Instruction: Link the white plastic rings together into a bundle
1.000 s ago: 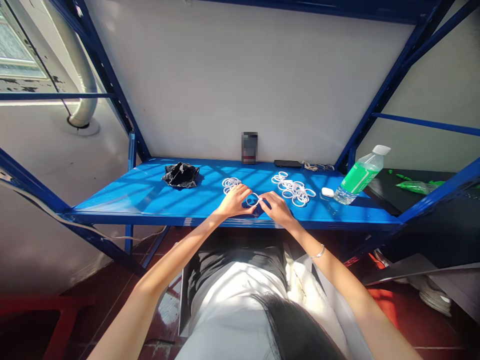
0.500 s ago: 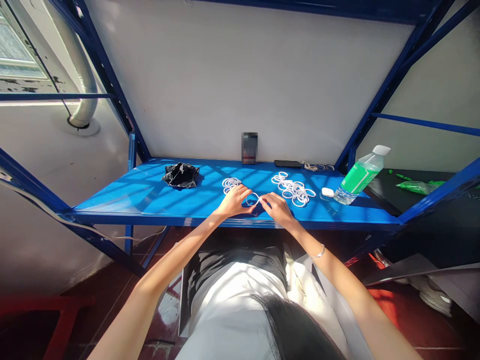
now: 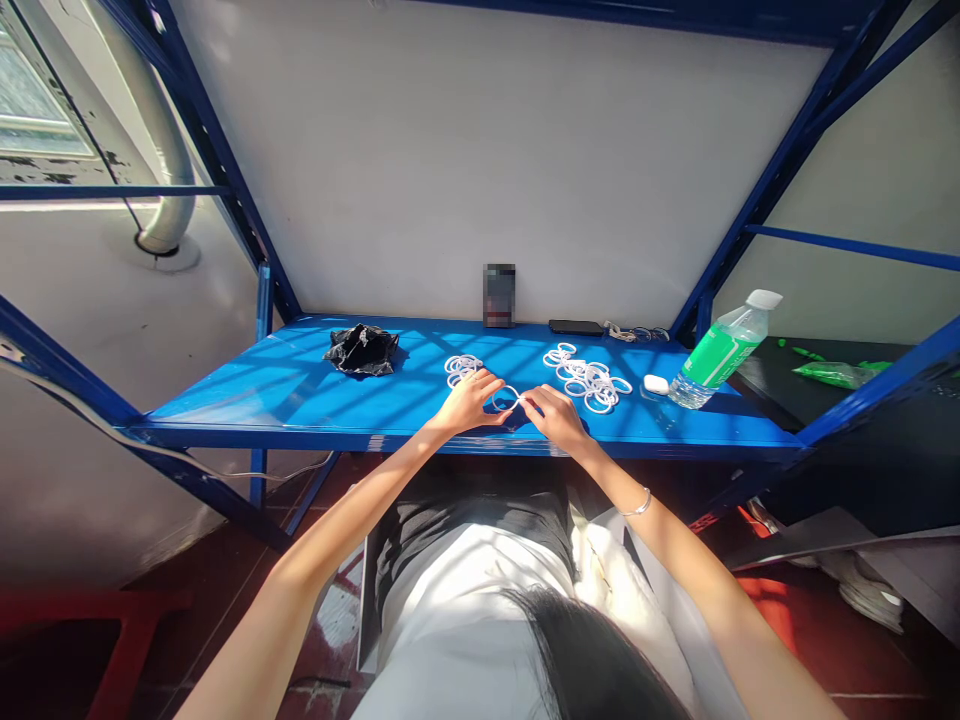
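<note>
Near the front edge of the blue shelf, my left hand holds one side of a white ring between thumb and fingers. My right hand pinches the ring's right side with its fingertips. Just beyond my left hand lies a small cluster of white rings, partly hidden by the fingers. A larger loose pile of white rings spreads behind and to the right of my right hand. What the rings are made of, I cannot tell.
A crumpled black plastic bag lies left on the blue shelf. At the back are a dark upright box, a phone and a coiled cable. Rightward, a white case sits beside a green-labelled bottle.
</note>
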Tool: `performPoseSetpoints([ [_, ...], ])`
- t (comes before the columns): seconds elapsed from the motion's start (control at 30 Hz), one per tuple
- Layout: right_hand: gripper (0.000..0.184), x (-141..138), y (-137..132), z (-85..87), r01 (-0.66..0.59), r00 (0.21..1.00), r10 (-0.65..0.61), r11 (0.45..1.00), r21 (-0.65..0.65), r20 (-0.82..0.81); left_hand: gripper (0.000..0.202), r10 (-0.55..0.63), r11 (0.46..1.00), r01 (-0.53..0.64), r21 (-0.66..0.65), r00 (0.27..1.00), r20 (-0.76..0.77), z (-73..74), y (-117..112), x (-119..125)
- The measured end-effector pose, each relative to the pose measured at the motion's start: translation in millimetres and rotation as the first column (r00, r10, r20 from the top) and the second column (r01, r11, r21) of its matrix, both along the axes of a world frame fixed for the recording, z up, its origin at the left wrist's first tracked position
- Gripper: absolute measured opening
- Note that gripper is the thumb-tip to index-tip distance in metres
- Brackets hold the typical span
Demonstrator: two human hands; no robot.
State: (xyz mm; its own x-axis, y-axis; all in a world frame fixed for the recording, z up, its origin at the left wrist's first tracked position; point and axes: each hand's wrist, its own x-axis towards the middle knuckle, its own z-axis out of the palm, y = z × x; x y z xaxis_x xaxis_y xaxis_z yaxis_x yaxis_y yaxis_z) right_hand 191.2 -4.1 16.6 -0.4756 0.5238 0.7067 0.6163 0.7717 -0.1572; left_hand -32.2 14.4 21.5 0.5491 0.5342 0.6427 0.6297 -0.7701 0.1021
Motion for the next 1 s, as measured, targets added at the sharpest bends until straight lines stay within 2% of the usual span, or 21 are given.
performPoseSetpoints([
  [0.4,0.030,0,1,-1.1,0.003,1.000,-0.003,1.000,-0.005,0.004,0.029,-0.006,1.000,0.006,0.007,1.000,0.003,1.1,-1,1],
  [0.57,0.026,-1,4,-3.4,0.069,0.998,-0.069,0.997,0.024,0.010,0.033,0.036,0.999,-0.036,0.014,0.999,-0.018,3.1,-2,3],
  [0.7,0.026,-1,8,-7.9,0.252,0.967,-0.249,0.966,0.051,-0.055,0.037,0.171,0.984,-0.173,0.030,0.984,0.049,0.5,3,0],
  [0.83,0.035,3,16,-18.5,0.423,0.902,-0.426,0.904,-0.057,-0.064,0.037,0.384,0.921,-0.389,0.009,0.913,0.142,-11.9,11,-11],
  [0.93,0.035,6,20,-24.6,0.421,0.905,-0.425,0.901,-0.101,-0.021,0.039,0.485,0.875,-0.480,-0.069,0.866,0.119,-13.5,14,-18],
  [1.0,0.033,7,21,-25.0,0.377,0.926,-0.377,0.919,-0.114,0.017,0.042,0.485,0.874,-0.477,-0.097,0.866,0.117,-1.2,11,-19],
])
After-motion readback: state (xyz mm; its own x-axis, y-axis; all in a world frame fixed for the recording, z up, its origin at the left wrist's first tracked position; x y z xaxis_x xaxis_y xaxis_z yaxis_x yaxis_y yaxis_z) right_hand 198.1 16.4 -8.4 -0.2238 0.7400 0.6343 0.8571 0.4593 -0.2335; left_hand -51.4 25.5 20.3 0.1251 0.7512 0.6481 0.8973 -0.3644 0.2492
